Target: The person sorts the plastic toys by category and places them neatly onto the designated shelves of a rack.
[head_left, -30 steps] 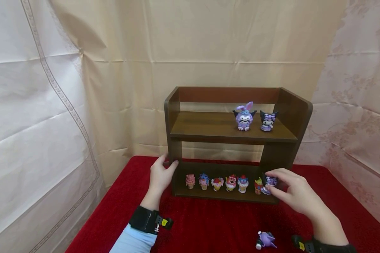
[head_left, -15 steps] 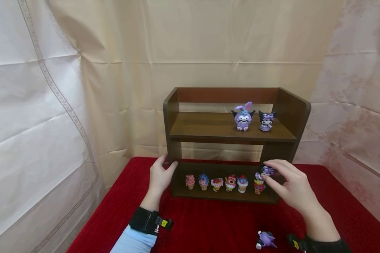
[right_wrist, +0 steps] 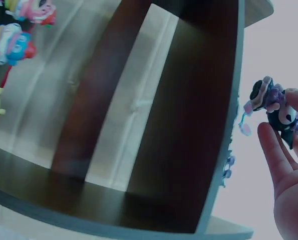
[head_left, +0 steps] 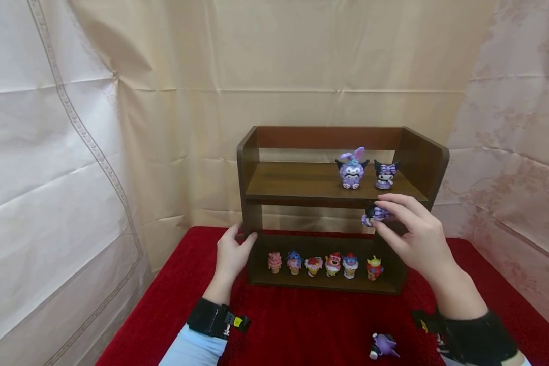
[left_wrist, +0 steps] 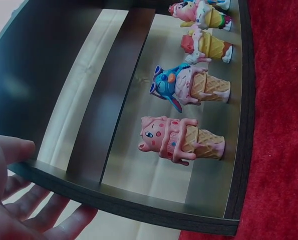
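My right hand [head_left: 418,239] pinches a small black-and-purple cartoon figurine [head_left: 374,215] between thumb and fingers, just in front of the upper board of a brown wooden shelf [head_left: 293,185]. In the right wrist view the figurine [right_wrist: 279,107] is tipped over sideways, its dark head partly behind the fingers. My left hand [head_left: 232,254] holds the shelf's left side panel, thumb at the front edge and fingers around the outside. Two purple figurines, one with bunny ears [head_left: 351,173] and one with a striped bow [head_left: 385,175], stand on the upper board's right half.
Along the lower board stands a row of several ice-cream-style figurines, from a pink one [head_left: 274,263] at left to a green-headed one [head_left: 374,268] at right. Another purple figurine [head_left: 384,346] lies on the red tablecloth [head_left: 302,325] near the front. Curtains hang behind.
My right hand has lifted the figurine from the lower board's right end up to the upper board's front edge, uncovering the green-headed figurine. My left hand stays at the side panel.
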A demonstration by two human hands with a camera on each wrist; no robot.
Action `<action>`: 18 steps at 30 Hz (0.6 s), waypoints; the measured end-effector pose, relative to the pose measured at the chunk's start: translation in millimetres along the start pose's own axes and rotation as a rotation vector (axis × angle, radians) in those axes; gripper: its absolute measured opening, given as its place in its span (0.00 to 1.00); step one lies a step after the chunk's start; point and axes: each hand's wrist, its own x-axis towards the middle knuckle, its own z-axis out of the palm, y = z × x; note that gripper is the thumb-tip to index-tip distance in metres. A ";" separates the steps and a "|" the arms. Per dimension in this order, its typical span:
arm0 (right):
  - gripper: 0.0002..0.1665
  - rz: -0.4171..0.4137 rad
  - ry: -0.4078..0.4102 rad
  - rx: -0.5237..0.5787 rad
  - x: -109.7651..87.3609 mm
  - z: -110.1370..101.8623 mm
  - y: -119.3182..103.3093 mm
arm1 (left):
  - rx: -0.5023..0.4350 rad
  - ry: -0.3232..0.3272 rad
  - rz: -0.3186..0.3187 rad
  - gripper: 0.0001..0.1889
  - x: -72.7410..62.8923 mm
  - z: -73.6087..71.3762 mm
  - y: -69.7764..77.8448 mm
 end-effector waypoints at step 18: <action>0.24 -0.074 -0.053 -0.031 67.8 9.5 -9.2 | -0.005 -0.006 -0.008 0.22 -0.6 -0.6 1.2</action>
